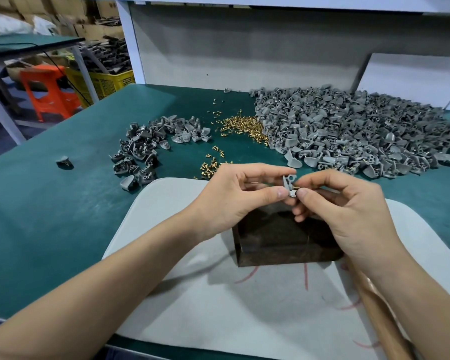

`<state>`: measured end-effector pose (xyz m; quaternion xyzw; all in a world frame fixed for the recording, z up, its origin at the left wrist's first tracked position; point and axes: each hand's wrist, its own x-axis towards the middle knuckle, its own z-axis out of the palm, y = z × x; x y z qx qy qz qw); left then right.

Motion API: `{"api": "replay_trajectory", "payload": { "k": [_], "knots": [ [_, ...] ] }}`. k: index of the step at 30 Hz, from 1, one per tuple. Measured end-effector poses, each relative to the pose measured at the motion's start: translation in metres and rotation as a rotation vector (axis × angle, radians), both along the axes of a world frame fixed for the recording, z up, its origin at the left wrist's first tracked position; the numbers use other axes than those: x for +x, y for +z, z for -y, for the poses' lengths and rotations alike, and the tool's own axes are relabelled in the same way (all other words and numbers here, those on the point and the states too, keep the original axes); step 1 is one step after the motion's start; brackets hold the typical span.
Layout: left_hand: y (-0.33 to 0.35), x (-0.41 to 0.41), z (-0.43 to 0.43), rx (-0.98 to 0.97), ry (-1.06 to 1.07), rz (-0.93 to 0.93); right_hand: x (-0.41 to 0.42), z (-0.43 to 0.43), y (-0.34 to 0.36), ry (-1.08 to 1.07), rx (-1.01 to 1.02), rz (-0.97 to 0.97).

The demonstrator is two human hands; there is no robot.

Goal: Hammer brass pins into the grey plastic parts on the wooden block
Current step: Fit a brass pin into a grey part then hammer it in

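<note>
Pinching grey plastic part (289, 183) in left hand (231, 196) fingers — right hand (348, 214) fingers pinch brass pin (297, 188) against it, above wooden block (278, 237).

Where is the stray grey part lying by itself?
Start at the green bench mat, then find the smaller pile of grey parts left of the brass pins. Further left of that pile, one grey plastic part lies alone on bare mat, touching nothing, unlike the heaped ones.

The small grey plastic part (289, 183) I pinch is matt and smooth; the little brass pin (296, 188) is shiny metal. My dark wooden block (283, 240) has a dull sheen; the green table mat (50, 203) is matt, the pale grey board (218, 307) smooth.
</note>
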<state>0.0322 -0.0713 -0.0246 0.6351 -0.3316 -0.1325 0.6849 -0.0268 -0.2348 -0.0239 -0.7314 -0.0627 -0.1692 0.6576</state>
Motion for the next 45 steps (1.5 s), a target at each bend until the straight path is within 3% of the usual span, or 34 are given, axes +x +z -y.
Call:
{"api": "replay_trajectory", "payload": {
  "k": [14,19,25,33,36,39,43,45],
  "knots": [
    [-0.002,0.001,0.001,0.019,0.050,0.046,-0.001,0.001,0.001,-0.005,0.023,0.001],
    [-0.002,0.001,0.001,0.007,0.081,0.025,-0.002,0.014,0.005,-0.139,0.132,0.005],
    [-0.002,0.000,0.003,-0.022,0.079,0.025,-0.007,0.003,0.005,-0.141,-0.149,-0.004],
    [-0.001,0.004,0.000,-0.005,0.068,0.022,-0.016,0.001,0.021,-0.250,-0.320,0.044],
    [-0.003,0.006,0.000,0.088,0.127,0.082,-0.005,0.031,0.025,-0.520,-0.646,-0.183],
    [-0.008,0.008,0.001,0.243,0.204,0.202,0.001,0.042,0.015,-0.507,-0.995,-0.616],
    [-0.015,0.008,0.003,0.345,0.200,0.212,0.009,0.034,0.000,-0.518,-1.059,-0.701],
    [-0.017,0.007,0.003,0.360,0.188,0.196,0.013,0.036,0.005,-0.508,-0.986,-0.733]
  ]
}}
